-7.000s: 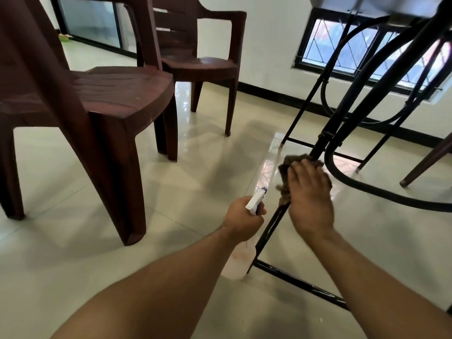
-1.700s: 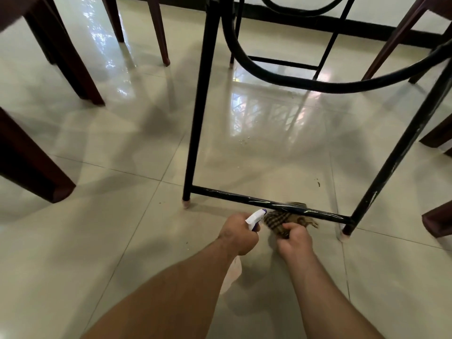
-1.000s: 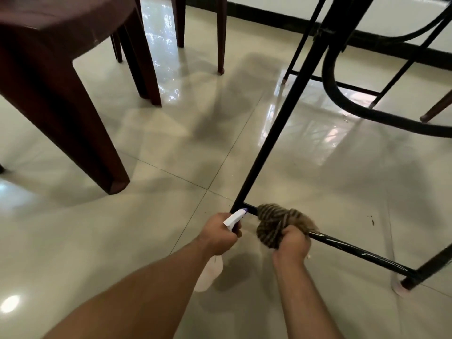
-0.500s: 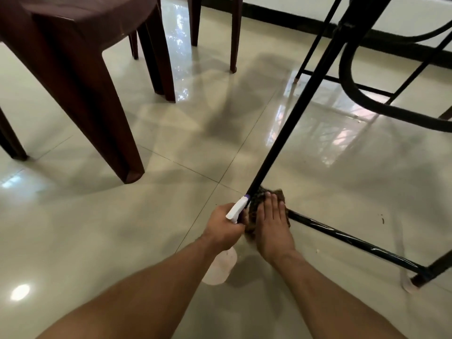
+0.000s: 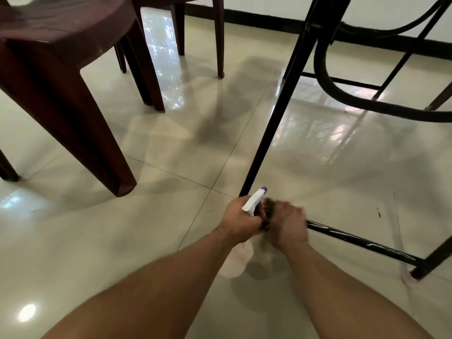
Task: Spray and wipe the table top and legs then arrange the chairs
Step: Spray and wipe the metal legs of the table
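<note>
Since half a second ago the right hand (image 5: pixel 289 222) has gone from lying flat over the cloth (image 5: pixel 268 210) to being bunched around it, blurred with motion, at the corner where the near table leg (image 5: pixel 271 128) meets the low crossbar (image 5: pixel 362 243). A second ago it was gripping the cloth further along that bar, so the wipe has worked back to the joint. Judgement: lower frame nearly covered on this side; the far legs and the chair arrangement remain.

The left hand (image 5: pixel 241 222) is closed around the spray bottle (image 5: pixel 247 231), nozzle pointing to 1 o'clock, touching the cloth hand.

The glossy tiled floor (image 5: pixel 171 216) shows specks at 3 o'clock. A brown plastic chair (image 5: pixel 61 77) stands at 10 o'clock, well apart from the leg; the tabletop is out of view.
</note>
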Demonstrator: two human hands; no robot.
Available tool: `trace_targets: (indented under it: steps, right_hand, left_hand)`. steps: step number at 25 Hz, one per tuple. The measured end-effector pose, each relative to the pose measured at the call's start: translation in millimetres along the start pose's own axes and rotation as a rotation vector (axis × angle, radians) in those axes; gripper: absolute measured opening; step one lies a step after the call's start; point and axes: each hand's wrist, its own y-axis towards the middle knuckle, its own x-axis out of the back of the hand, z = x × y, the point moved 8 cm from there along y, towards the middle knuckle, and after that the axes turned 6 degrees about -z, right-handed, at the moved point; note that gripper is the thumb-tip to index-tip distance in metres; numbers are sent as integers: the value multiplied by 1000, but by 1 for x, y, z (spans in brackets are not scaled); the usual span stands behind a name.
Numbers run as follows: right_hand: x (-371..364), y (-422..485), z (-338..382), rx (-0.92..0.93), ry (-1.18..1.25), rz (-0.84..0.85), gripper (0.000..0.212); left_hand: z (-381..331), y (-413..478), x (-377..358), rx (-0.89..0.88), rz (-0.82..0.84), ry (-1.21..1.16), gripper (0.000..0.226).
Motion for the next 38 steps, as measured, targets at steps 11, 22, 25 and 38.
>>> trace_targets:
  steps: [11,22,25,38]
  right_hand:
    - [11,-39,-81,-206,-25,-40,64]
    - [-8,-74,-152,-338,137,-1,76]
    - [-13,-78,-179,-196,112,-48,66]
    - [9,-85,-271,-413,-491,183,59]
  left_hand:
    - [-2,-8,-29,-22,78,49,25]
    - [-29,-24,-111,-60,253,32,26]
    - [-26,-27,-125,-47,285,27,28]
    - [-38,-38,-188,-67,372,71,25]
